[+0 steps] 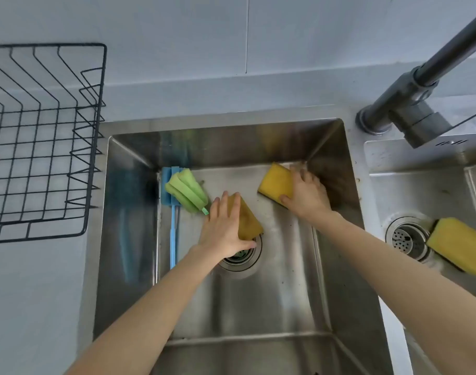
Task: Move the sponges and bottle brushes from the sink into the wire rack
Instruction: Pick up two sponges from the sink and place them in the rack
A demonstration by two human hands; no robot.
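Down in sink (128, 212): left hand (226, 226), right hand (307, 196) each gripping sponge.

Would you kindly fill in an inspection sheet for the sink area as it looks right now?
Surface: steel main sink basin, bare floor with a drain; pale countertop around it.
Job's things: dark yellow sponge by the drain; bright yellow sponge at the far right corner; green bottle brush and blue bottle brush along the left wall; third yellow sponge in the side basin; wire rack on the left holds nothing.
Clutter: nothing seen.
Grippers: left hand on the dark yellow sponge, right hand on the bright yellow sponge; neither sponge lifted.
Cables: nothing seen.
Surroundings: grey faucet at right, tiled wall behind.
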